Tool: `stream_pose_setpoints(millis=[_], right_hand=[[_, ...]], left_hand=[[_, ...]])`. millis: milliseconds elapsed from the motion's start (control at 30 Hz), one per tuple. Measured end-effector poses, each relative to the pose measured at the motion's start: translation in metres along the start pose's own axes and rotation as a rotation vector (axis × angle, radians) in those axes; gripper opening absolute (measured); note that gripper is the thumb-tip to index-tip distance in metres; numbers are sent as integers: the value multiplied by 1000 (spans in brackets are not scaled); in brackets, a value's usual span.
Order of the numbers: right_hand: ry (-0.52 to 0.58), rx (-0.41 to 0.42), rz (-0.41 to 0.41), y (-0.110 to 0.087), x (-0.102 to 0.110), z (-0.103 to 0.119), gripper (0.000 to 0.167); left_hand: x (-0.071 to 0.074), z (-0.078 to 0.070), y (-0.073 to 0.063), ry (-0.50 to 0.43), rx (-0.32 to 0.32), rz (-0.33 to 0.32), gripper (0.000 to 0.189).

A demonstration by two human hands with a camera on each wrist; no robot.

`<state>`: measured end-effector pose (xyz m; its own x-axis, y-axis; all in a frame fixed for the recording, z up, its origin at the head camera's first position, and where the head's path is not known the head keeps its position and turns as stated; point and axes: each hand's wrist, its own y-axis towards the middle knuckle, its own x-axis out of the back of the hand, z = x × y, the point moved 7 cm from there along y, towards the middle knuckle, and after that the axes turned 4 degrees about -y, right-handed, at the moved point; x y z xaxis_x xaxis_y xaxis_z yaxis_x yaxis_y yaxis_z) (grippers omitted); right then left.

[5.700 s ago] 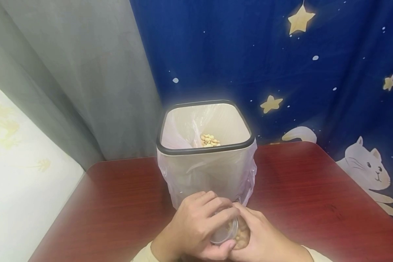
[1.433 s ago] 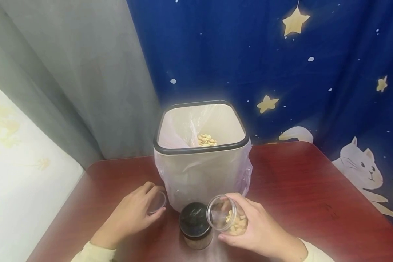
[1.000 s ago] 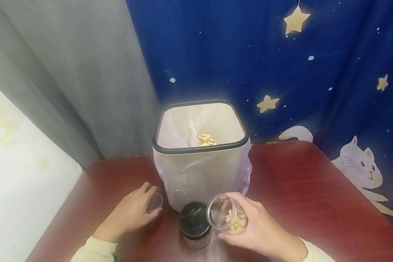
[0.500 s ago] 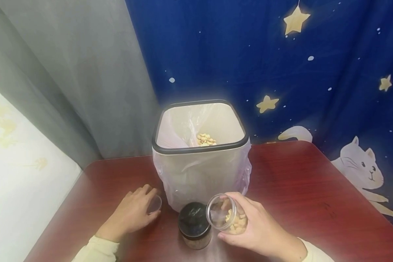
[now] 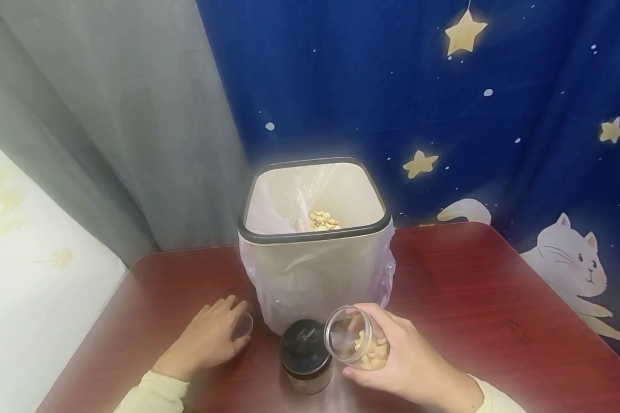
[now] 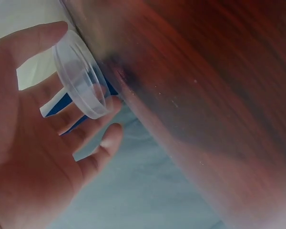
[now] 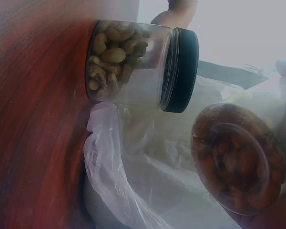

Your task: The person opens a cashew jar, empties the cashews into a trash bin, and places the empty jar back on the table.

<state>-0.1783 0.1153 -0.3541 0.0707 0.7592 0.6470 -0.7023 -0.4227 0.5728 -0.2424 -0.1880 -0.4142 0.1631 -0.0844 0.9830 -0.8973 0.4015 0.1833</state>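
In the head view my left hand [image 5: 212, 335] is low over the table at the left, near the bin. It pinches a clear plastic lid [image 6: 83, 78] on edge between thumb and fingers, as the left wrist view shows. My right hand [image 5: 410, 358] grips a clear jar [image 5: 341, 332], uncovered and tilted with its mouth toward the left. Pale nuts [image 5: 374, 351] lie in its lower part; their bottom side fills the right of the right wrist view. Just left of that jar, a second jar [image 7: 128, 62] stands upright on the table under a black lid [image 5: 305, 347], with cashews inside.
A cream bin [image 5: 315, 269] with a black rim stands behind the jars, lined with a pinkish plastic bag [image 5: 384, 275]. More pale nuts [image 5: 324, 221] lie inside it. The reddish-brown table [image 5: 470, 298] ends before grey and starry blue curtains.
Both hands were together on the clear jar; the lid has come off it, and my left hand has carried it left. The black-lidded jar now shows. Lately my left hand has shifted only slightly.
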Motion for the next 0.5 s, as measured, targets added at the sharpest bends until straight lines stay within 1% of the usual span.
stream_pose_setpoints(millis=[133,233,367,500], right_hand=[[7,10,0,0,0,0,75],[12,13,2,0,0,0,75],[13,17,0,1,1,1,75],[14,19,0,1,1,0,74]], left_hand=[[-5,1,0,-34,31,64,55],[-8,2,0,-54,52,100,56],[-11,2,0,-64,57,114,56],[-12,1,0,-69,48,105,51]])
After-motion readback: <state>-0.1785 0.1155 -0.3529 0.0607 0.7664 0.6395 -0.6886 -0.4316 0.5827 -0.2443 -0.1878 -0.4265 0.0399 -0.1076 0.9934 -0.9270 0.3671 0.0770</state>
